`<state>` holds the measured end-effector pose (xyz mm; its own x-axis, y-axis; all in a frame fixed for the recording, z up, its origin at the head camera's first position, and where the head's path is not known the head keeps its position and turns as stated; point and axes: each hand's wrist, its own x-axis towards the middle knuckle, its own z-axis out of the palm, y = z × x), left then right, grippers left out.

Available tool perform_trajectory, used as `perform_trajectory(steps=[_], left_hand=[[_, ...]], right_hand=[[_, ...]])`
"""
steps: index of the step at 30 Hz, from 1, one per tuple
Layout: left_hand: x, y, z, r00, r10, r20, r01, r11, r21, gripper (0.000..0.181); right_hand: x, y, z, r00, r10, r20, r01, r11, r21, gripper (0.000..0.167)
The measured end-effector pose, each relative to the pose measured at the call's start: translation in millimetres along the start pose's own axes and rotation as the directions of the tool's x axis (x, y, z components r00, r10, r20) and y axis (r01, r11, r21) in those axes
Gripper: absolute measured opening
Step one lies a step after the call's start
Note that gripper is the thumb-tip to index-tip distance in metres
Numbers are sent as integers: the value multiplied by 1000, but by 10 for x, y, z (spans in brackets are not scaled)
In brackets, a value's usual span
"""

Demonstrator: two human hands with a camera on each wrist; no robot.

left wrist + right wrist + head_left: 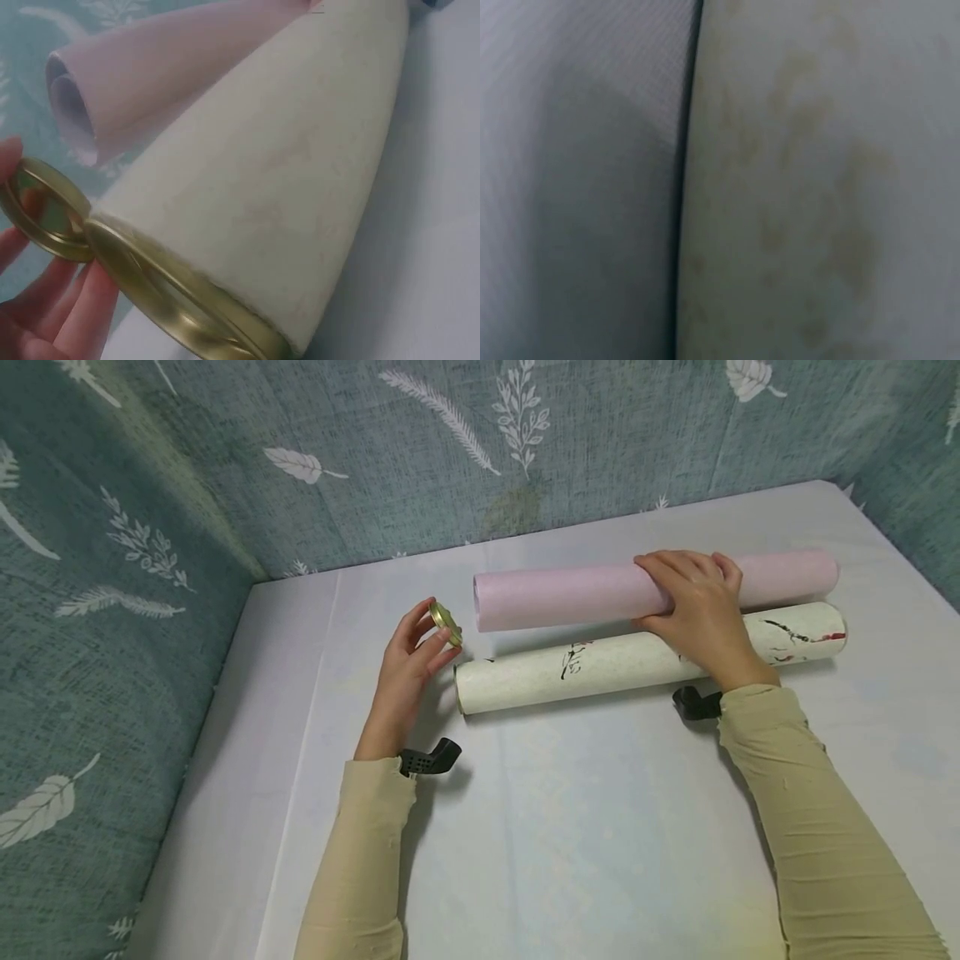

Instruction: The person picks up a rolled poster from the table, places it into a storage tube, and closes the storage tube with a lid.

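Note:
My left hand pinches a round gold lid between thumb and fingers, just left of the two rolls' ends. With my right hand I grip a pink paper roll from above, past its middle. In front of that roll lies a white cardboard tube with black and red brushwork, passing under my right wrist. The left wrist view shows the tube's gold rim close beside the lid. The pink roll has an open, coiled end there. Only the tube's blurred pale surface fills much of the right wrist view.
A white cloth covers the table under both rolls. Green leaf-patterned fabric stands along the back and sides. Black wrist cameras are strapped to both wrists.

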<state>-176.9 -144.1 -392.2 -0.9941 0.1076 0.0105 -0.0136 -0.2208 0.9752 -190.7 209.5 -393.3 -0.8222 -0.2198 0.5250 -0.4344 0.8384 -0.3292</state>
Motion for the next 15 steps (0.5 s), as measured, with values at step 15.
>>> perform_trajectory(steps=[15], left_hand=[[-10,326,214,994,36,106,-60,972,226,55]], right_hand=[[4,-11,-17,1000,17,26,-17,1000,-5,68]])
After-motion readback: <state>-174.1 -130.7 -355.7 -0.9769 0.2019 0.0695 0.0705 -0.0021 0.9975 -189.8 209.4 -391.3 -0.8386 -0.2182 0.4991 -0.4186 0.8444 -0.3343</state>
